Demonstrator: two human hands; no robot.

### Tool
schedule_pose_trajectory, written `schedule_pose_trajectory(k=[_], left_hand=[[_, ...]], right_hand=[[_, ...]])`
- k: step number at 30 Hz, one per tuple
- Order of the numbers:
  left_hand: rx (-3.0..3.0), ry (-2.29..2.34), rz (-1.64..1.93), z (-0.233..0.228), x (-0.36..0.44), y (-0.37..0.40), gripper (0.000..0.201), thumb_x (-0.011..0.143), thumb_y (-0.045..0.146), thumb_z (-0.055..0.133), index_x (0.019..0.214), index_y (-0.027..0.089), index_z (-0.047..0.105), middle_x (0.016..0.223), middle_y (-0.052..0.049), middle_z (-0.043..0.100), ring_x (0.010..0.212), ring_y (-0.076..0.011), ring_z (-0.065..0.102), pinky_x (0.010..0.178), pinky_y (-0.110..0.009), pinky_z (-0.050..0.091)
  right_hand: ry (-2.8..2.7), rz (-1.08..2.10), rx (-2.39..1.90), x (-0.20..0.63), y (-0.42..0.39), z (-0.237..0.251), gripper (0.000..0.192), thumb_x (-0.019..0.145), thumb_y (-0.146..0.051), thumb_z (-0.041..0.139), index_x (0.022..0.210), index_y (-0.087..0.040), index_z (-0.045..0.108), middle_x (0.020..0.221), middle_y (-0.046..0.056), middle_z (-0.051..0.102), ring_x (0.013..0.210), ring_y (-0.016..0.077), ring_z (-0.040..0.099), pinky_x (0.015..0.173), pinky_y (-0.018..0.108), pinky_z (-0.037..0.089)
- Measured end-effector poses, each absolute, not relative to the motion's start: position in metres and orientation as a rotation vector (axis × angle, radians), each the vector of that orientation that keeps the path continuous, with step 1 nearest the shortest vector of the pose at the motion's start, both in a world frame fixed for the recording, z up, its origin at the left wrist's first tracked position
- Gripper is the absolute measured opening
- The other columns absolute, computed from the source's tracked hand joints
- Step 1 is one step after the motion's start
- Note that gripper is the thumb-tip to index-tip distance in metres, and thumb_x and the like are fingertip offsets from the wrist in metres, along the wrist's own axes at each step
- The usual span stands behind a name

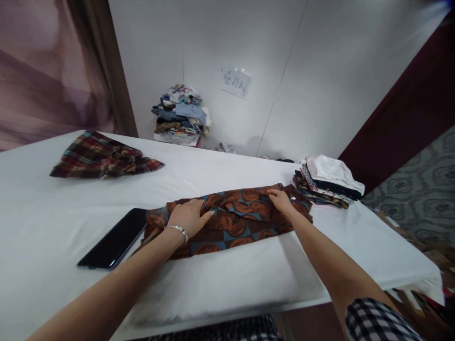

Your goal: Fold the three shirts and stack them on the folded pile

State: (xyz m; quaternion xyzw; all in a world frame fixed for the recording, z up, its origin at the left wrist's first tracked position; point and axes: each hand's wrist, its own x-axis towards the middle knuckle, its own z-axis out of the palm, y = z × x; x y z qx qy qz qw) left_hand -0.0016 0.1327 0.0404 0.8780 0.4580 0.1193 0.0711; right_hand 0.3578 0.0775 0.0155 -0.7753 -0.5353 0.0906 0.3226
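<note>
A brown shirt (234,222) with rust-coloured round motifs and blue patches lies folded into a long strip across the white table, wrinkled in its middle. My left hand (189,215), wearing a silver bracelet, rests on the left part of the shirt with the thumb spread from the fingers. Toward the right end, near the upper edge, my right hand (280,200) touches the cloth with its fingers pointing left. Both hands look open. Beside the shirt's left end lies a black phone (113,239), close to my left forearm.
A crumpled plaid garment (106,158) lies at the table's far left. Folded clothes (329,182) are stacked at the right, past the shirt. Behind the table edge rises a tall clothes pile (183,116) by the wall. A handwritten paper sign (235,83) hangs above.
</note>
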Motion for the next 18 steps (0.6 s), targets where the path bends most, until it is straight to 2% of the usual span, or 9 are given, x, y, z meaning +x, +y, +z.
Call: schedule_pose_trajectory(k=[2,5,8,10,14,18], left_hand=[[2.64,1.445,0.213,0.035,0.014,0.134,0.045,0.083,0.054,0.046,0.105,0.017,0.059,0.106,-0.014,0.065,0.099,-0.0308,0.061,0.081,-0.042,0.044],[2.647,1.436,0.126,0.022,0.027,0.135,0.036,0.081,0.04,0.052,0.108,0.016,0.057,0.108,-0.014,0.063,0.099,-0.0294,0.06,0.081,-0.04,0.045],[2.599,1.349,0.222,0.016,0.031,0.139,0.014,0.079,0.022,0.05,0.089,0.018,0.059,0.097,-0.009,0.064,0.09,-0.0234,0.062,0.077,-0.034,0.045],[2.459,1.324,0.371,0.02,0.03,0.144,0.005,0.077,0.022,0.051,0.078,0.02,0.056,0.084,-0.004,0.063,0.08,-0.0199,0.061,0.072,-0.031,0.044],[1.873,1.263,0.636,0.045,0.025,0.158,0.015,0.07,0.034,0.059,0.066,0.021,0.051,0.059,0.003,0.056,0.061,-0.0157,0.057,0.059,-0.026,0.045],[1.345,1.19,0.716,0.067,0.012,0.177,0.024,0.06,0.031,0.067,0.079,0.021,0.058,0.06,0.003,0.062,0.058,-0.0163,0.061,0.054,-0.026,0.05]], right_hand=[[-1.492,0.223,-2.071,0.356,0.073,0.002,0.031,0.079,-0.018,0.051,0.104,-0.017,0.069,0.114,0.008,0.068,0.109,0.0195,0.06,0.101,0.032,0.04],[-1.598,0.18,-2.115,0.349,0.067,-0.018,0.031,0.082,-0.021,0.055,0.109,-0.018,0.068,0.127,0.009,0.06,0.12,0.0213,0.052,0.105,0.035,0.035],[-1.639,0.098,-2.148,0.343,0.061,-0.032,0.035,0.088,-0.024,0.047,0.119,-0.02,0.062,0.138,0.009,0.051,0.131,0.0232,0.041,0.109,0.041,0.028],[-1.653,0.056,-2.157,0.342,0.059,-0.037,0.037,0.091,-0.025,0.043,0.123,-0.019,0.06,0.138,0.01,0.05,0.132,0.0235,0.039,0.109,0.043,0.027],[-1.661,0.004,-2.148,0.343,0.057,-0.038,0.037,0.091,-0.026,0.042,0.122,-0.019,0.061,0.135,0.01,0.052,0.13,0.0232,0.041,0.107,0.042,0.03],[-1.648,-0.014,-2.115,0.344,0.057,-0.038,0.034,0.09,-0.026,0.044,0.118,-0.021,0.064,0.131,0.009,0.057,0.126,0.022,0.047,0.105,0.04,0.034]])
